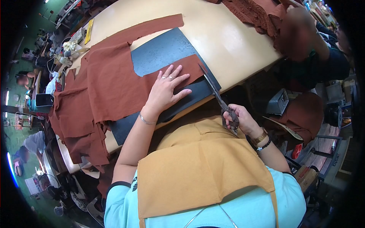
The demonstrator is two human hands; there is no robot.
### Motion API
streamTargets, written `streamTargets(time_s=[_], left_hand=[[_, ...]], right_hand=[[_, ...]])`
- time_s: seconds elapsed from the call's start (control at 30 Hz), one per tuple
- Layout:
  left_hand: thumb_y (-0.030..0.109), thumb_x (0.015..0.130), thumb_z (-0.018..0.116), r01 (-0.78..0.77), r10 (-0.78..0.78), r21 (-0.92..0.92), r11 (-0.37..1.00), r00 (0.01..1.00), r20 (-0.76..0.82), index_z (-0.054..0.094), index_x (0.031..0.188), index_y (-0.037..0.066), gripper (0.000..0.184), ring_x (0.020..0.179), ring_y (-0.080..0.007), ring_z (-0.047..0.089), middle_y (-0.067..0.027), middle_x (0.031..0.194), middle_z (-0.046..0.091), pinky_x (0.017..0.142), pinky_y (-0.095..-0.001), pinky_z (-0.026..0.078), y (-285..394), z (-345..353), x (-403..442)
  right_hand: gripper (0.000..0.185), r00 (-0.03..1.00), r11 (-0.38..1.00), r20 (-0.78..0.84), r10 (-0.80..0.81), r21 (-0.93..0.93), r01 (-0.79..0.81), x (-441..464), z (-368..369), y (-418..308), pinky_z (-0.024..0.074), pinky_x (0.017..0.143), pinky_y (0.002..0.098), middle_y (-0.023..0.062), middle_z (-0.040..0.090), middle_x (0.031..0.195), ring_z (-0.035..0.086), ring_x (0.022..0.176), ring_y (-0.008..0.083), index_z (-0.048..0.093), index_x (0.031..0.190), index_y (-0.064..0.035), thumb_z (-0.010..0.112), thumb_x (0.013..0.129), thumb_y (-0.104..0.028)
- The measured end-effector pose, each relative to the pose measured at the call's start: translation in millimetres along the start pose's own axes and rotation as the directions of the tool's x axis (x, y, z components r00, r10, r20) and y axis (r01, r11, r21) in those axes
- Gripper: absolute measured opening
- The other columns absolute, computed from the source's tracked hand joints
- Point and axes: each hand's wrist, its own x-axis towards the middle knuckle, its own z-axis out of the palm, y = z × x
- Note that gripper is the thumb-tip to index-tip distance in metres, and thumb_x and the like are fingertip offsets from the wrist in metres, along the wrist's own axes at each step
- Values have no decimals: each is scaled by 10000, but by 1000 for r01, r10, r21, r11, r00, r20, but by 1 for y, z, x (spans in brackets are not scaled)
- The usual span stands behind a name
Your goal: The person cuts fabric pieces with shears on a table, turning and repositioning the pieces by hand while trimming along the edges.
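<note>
My left hand (169,84) lies flat with fingers spread on a reddish-brown piece of fabric (110,83), which looks like cloth or soft leather. Under the fabric is a dark blue-grey board (163,49) at the table's near edge. In my right hand (241,119) is a pair of scissors (215,89) with dark, wrapped-looking handles. The blades point up and away, their tips beside the right end of the fabric strip. Whether the blades touch the fabric I cannot tell.
The pale table (228,41) stretches away ahead. More brown pieces hang over its left edge. Across at the upper right, another person's hand (294,5) is near a brown pile (254,17). A yellow object (89,31) lies at the far left. A metal box (278,102) stands at right.
</note>
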Motion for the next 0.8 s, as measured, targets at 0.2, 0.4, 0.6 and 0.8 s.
streamTargets(time_s=[0.2, 0.4, 0.6, 0.8], left_hand=[[503, 840, 626, 6, -6, 3, 1000, 1000, -4, 585, 1284, 178, 552, 1383, -376, 306, -108, 1468, 414, 1114, -573, 231, 1, -1, 0], [520, 831, 626, -47, 47, 0, 999, 998, 31, 586, 1286, 187, 566, 1385, -364, 308, -106, 1470, 412, 1115, -568, 231, 1, 0, 0], [541, 834, 609, -42, 42, 2, 999, 999, 20, 588, 1285, 188, 574, 1385, -363, 309, -108, 1471, 409, 1110, -568, 237, 1, 0, -1], [565, 822, 607, -53, 53, 2, 999, 998, 27, 589, 1285, 200, 590, 1387, -356, 307, -100, 1474, 407, 1110, -562, 241, 0, 1, -1]], right_hand=[[164, 1000, 999, -23, 18, -49, -19, -15, -5, 0, 451, 548, 197, -8, 592, 684, 555, 587, 53, 582, 865, -76, 656, 904, -217], [171, 999, 999, 0, -41, 30, 41, 2, 6, -1, 449, 555, 192, -12, 584, 690, 553, 586, 52, 571, 896, -75, 645, 913, -228], [159, 998, 998, -51, -42, 54, 45, 3, 12, 5, 443, 536, 186, -15, 582, 691, 550, 582, 49, 581, 889, -76, 646, 910, -219], [178, 997, 999, -72, -35, 38, 38, -3, 15, 3, 429, 514, 182, -25, 575, 656, 534, 552, 41, 569, 859, -92, 653, 910, -240]])
